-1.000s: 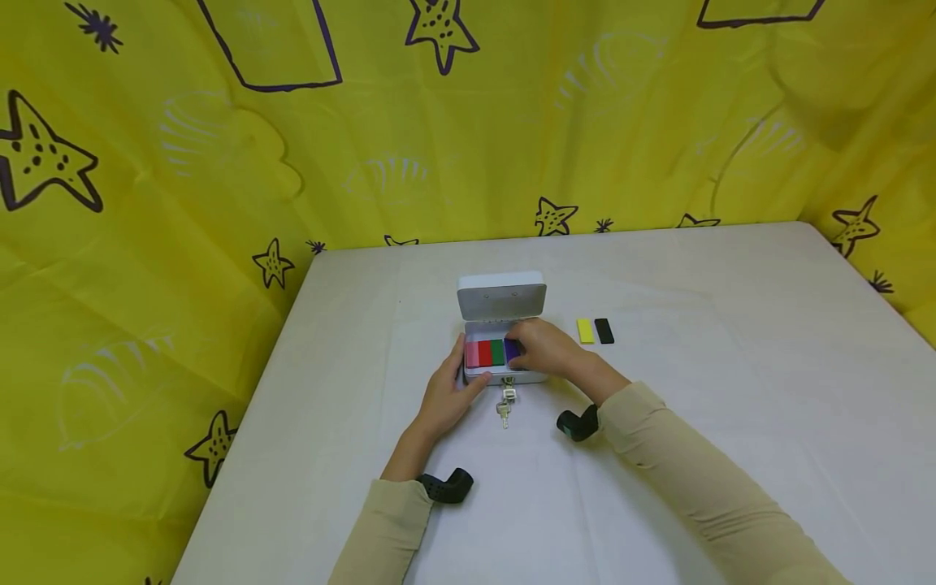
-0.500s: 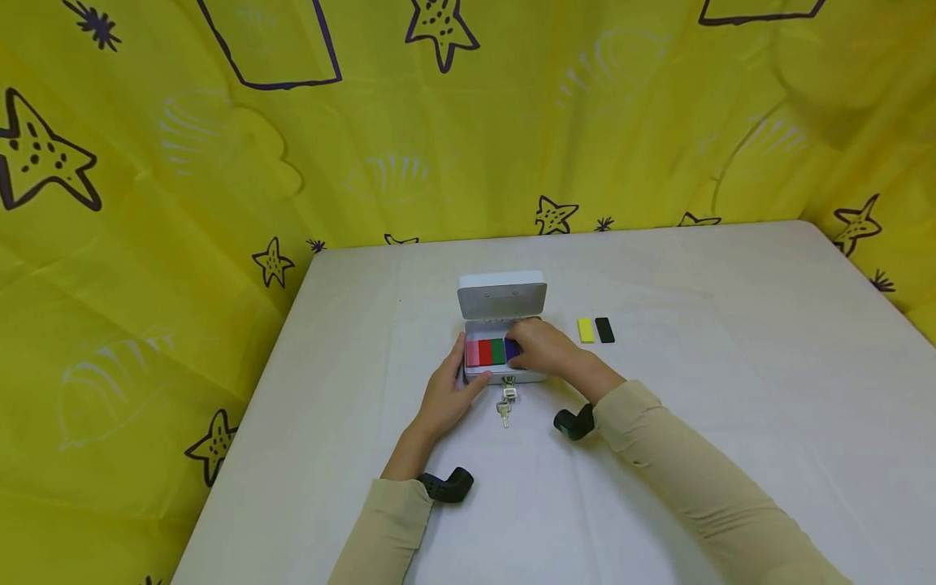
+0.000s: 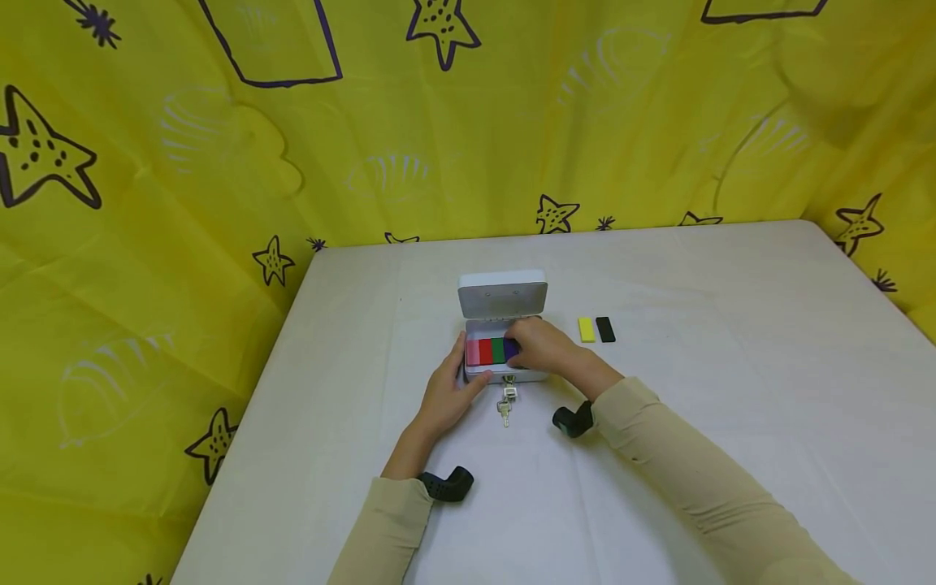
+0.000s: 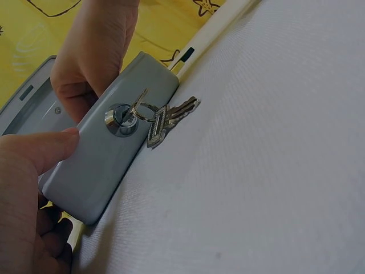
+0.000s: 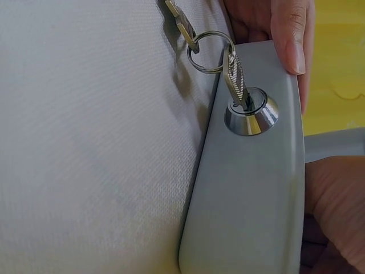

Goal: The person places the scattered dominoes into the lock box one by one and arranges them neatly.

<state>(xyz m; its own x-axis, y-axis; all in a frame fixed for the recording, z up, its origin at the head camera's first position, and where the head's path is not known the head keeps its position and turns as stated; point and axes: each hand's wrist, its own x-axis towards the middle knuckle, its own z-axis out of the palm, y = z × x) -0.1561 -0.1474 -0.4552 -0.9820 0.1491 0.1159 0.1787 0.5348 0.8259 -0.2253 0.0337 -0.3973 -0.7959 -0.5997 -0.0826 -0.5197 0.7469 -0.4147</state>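
A small white metal cash box [image 3: 522, 376] stands on the table with its lid [image 3: 502, 301] raised. My left hand [image 3: 444, 396] grips its left front corner, thumb over the front rim. My right hand [image 3: 544, 348] reaches inside and pinches a dark purple block [image 3: 511, 350], its fingertips partly hidden. Left of that block, a pink block [image 3: 473, 353], a red block [image 3: 486, 352] and a green block [image 3: 498, 351] lie side by side in the box. One key sits in the front lock [image 5: 254, 117]; another key [image 4: 159, 128] hangs from the same ring.
To the right of the box, a yellow block [image 3: 587, 330] and a black block [image 3: 605, 329] lie on the white table [image 3: 731, 349]. A yellow patterned curtain [image 3: 483, 146] hangs behind the table and along its left side.
My right hand has shifted slightly left, bringing the purple block up against the green one. My left hand has stayed at the box corner.
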